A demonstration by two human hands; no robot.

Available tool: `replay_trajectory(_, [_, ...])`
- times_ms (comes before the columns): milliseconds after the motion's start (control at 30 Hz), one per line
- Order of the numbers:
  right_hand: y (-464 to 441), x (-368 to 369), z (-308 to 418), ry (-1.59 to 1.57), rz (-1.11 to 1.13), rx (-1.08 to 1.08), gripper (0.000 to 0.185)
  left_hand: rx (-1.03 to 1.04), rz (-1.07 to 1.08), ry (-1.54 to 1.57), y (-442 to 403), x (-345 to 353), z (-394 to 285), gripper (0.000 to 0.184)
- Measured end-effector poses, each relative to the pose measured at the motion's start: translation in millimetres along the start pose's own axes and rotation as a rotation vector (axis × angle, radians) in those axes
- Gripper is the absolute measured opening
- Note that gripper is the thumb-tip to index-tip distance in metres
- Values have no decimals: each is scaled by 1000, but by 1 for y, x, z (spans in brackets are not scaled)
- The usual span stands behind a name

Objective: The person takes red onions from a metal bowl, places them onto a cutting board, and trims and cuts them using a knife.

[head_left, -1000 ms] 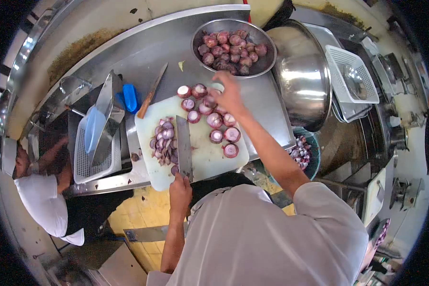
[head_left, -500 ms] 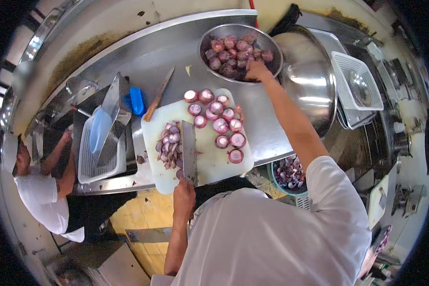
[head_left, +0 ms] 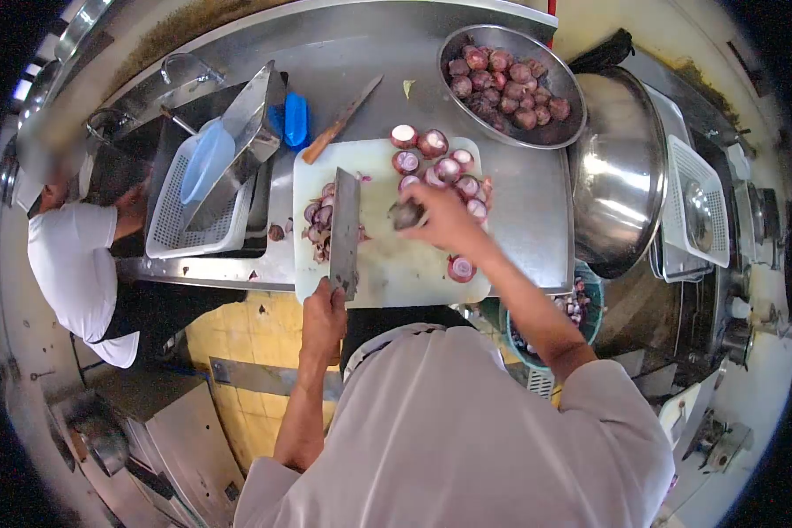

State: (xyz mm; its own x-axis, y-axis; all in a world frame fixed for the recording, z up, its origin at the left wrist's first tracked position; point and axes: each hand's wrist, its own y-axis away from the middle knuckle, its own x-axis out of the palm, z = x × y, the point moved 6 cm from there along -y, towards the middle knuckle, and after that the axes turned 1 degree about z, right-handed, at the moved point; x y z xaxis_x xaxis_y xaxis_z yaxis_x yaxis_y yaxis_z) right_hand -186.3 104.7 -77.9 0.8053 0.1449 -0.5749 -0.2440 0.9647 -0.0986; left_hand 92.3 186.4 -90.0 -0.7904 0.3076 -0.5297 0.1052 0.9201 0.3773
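My left hand is wrapped round the handle of a wide cleaver, whose blade rests over the left part of the white cutting board. Between the fingers of my right hand is a dark, unpeeled onion, held above the board. Several trimmed red onions are grouped on the right side of the board, partly covered by my right hand. Left of the blade lies a pile of cut onion pieces.
A steel bowl of onions stands at the back, beside a large steel pot. A knife lies behind the board. A tub stands below the counter's right edge. Another person works at the left sink.
My right hand has come back from the steel bowl to the board with an onion in it. The whole view has shifted. My left hand still holds the cleaver.
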Motion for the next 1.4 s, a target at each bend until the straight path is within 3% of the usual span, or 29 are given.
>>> replay_trajectory(67, [6,40,8,48,38,88,55,-41,18,-21,6,-4,-15,16])
replay_trajectory(133, [11,72,0,55,-67,-17,52,8,28,-63,13,-6,-22,15])
replay_trajectory(233, [14,70,12,-13,-69,-3,50,122,-13,-162,20,-6,-18,13])
replay_trajectory(633, [14,69,14,41,33,115,47,148,105,-307,64,-23,-69,13])
replay_trajectory(900, [20,70,12,60,-5,56,48,252,4,-301,-5,40,-19,14])
replay_trajectory(1067, [27,61,9,235,6,108,52,340,-44,-141,-7,17,-14,18])
replay_trajectory(1133, [28,60,4,310,-12,141,55,120,-8,-153,-3,10,6,18])
replay_trajectory(1167, [26,59,4,188,-54,103,55,29,10,-154,0,6,9,17])
replay_trajectory(1300, [17,61,7,-160,-174,-39,50,81,-4,-134,2,4,12,16])
replay_trajectory(1400, [17,72,-4,-117,-117,16,46,81,1,-122,8,1,-3,14])
